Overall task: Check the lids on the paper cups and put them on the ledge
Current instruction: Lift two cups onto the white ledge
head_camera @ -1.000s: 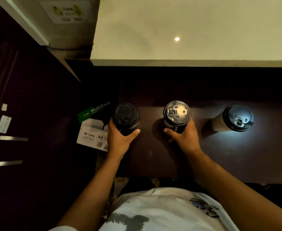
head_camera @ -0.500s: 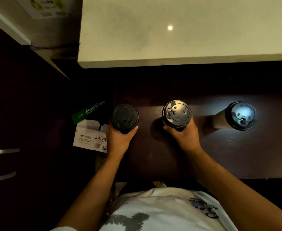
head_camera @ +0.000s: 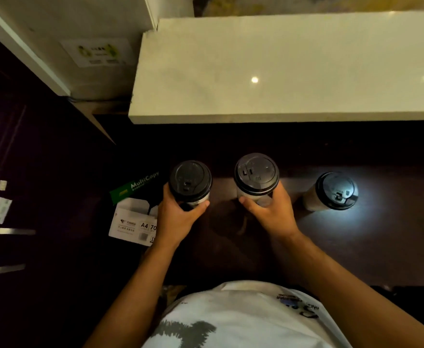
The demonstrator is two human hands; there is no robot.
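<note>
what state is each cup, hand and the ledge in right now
left cup: lid on, gripped by the left hand
middle cup: lid on, gripped by the right hand
right cup: lid on, standing alone on the dark table, untouched
ledge: no cups on it yet
paper box: left of the left cup, top flap open

The left hand grips a black-lidded paper cup; the right hand grips a second cup. A third cup stands at 3 o'clock on the dark desk. The pale ledge lies at 12 o'clock.
</note>
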